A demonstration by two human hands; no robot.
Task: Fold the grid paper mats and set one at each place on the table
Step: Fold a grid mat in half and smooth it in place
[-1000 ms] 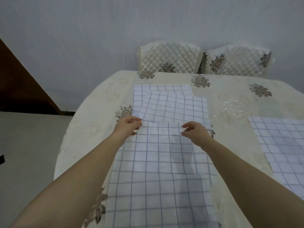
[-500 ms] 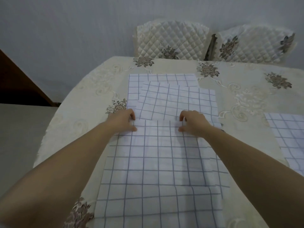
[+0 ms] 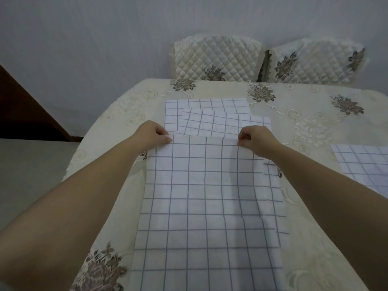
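Note:
A large white grid paper mat (image 3: pixel 201 196) lies in front of me on the table, on top of other sheets whose edges show at its right. My left hand (image 3: pixel 152 133) pinches its far left corner and my right hand (image 3: pixel 255 138) pinches its far right corner; that far edge is lifted slightly. Beyond it lie two more grid mats (image 3: pixel 220 122), overlapping and askew. Another grid mat (image 3: pixel 365 164) lies at the right edge of the view.
The oval table (image 3: pixel 315 127) wears a cream embroidered cloth with brown flowers. Two quilted chair backs (image 3: pixel 216 57) stand against the grey wall at the far side. A dark wooden panel (image 3: pixel 23 114) is at the left, with floor below it.
Both hands went from resting near the mat's far edge to gripping its two far corners, and the edge has come up off the sheets beneath. My view has tilted down and closer.

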